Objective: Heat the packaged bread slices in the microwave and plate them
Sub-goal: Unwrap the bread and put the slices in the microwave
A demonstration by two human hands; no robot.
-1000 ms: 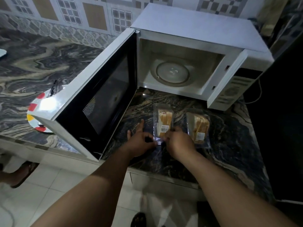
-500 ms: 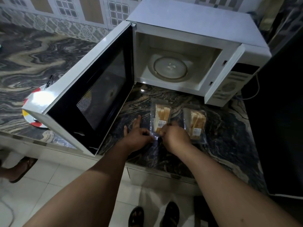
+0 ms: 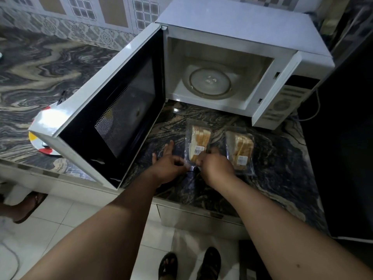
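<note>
We pinch near seam of left bread packet [image 3: 197,145] to open it; left hand [image 3: 168,167] and right hand [image 3: 215,165] both clamped on plastic | microwave [image 3: 232,63] door open, ready

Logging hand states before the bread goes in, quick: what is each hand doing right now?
Left hand: grip closed on the near edge of the left bread packet.
Right hand: grip closed on the same packet's near edge.

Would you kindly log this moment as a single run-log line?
left hand + right hand: gripping near end of left bread packet | right bread packet: untouched on counter | microwave: door open, turntable bare
</note>
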